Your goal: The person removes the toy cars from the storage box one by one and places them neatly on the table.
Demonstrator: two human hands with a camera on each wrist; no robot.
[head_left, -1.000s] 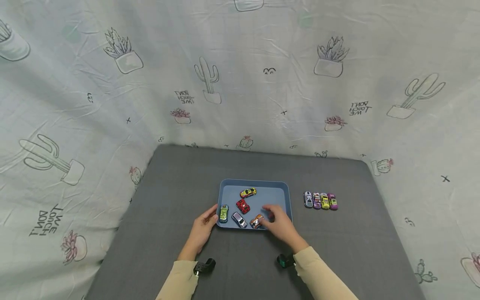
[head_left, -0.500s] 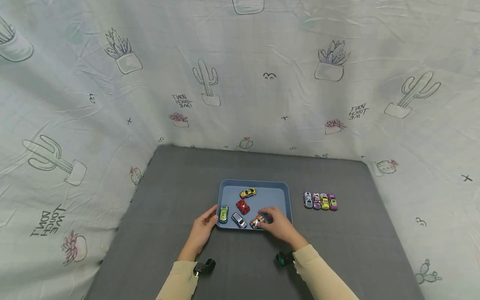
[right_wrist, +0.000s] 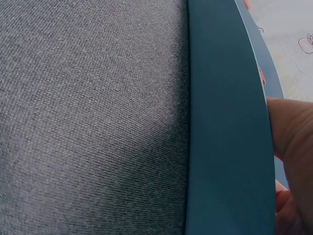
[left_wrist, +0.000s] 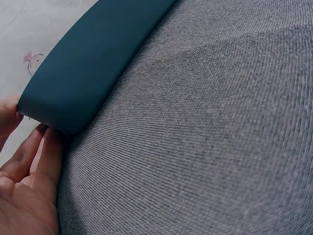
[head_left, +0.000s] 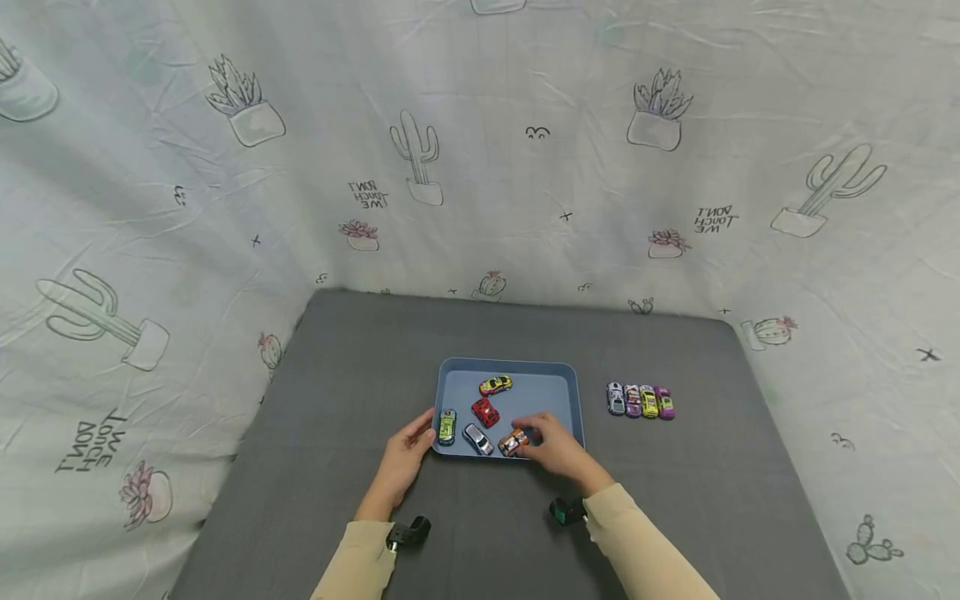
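Observation:
A blue tray [head_left: 547,372] lies on the grey cloth with several small toy cars in it. My left hand [head_left: 401,458] grips the tray's near left corner; in the left wrist view its thumb [left_wrist: 7,116] is at the rim and the fingers are against the outer wall. Inside the tray, near the front right, my right hand [head_left: 558,450] pinches an orange toy car [head_left: 513,442]. A silver toy car [head_left: 477,439] lies just left of that one. In the right wrist view the tray wall hides the fingertips and the car.
A green toy car [head_left: 447,427], a red one [head_left: 485,412] and a yellow-and-red one [head_left: 496,385] also lie in the tray. Right of the tray, several toy cars [head_left: 633,401] stand side by side in a row. A patterned curtain [head_left: 540,208] rises behind the table.
My right hand has shifted slightly left and closed its fingers and thumb onto the orange toy car. The left hand and the tray have stayed in place.

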